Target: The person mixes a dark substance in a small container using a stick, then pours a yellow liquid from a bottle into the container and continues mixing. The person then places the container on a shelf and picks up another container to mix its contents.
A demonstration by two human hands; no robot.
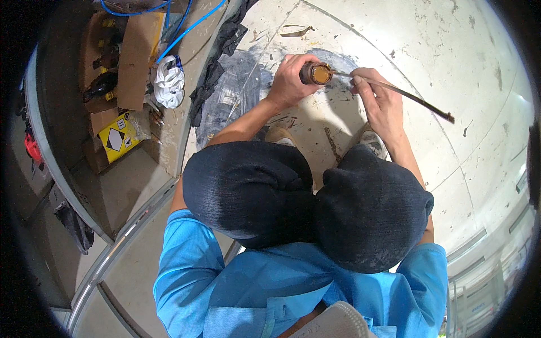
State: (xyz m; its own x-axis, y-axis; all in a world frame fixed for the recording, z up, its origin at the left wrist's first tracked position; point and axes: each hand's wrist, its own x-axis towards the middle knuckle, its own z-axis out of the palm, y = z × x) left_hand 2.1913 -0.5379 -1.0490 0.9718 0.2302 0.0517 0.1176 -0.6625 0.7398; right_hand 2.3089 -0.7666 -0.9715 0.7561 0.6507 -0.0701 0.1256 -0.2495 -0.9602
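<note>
My left hand point(288, 81) is closed around a small brown jar point(307, 74), its mouth tilted toward me. Ochre-brown stuff point(322, 74) shows inside the mouth and is smeared on the rim. In my right hand point(382, 104) a long, thin dark stick point(420, 101) is pinched between thumb and fingers. Its near end reaches the jar's mouth; the far end points off to the right. Whether the stick's tip dips into the stuff or only touches the rim, I cannot tell. Both hands are held above the floor, beyond my bent knees.
Dark smears cover the pale floor point(451, 56) under the jar, and a dark scrap point(297, 32) lies farther off. At left, a shelf holds a cardboard box point(135, 62) with dark bottles, a yellow box point(121, 135) and a white bag point(169, 83). Black cloth point(209, 84) lines its edge; blue hoses point(191, 39) hang above.
</note>
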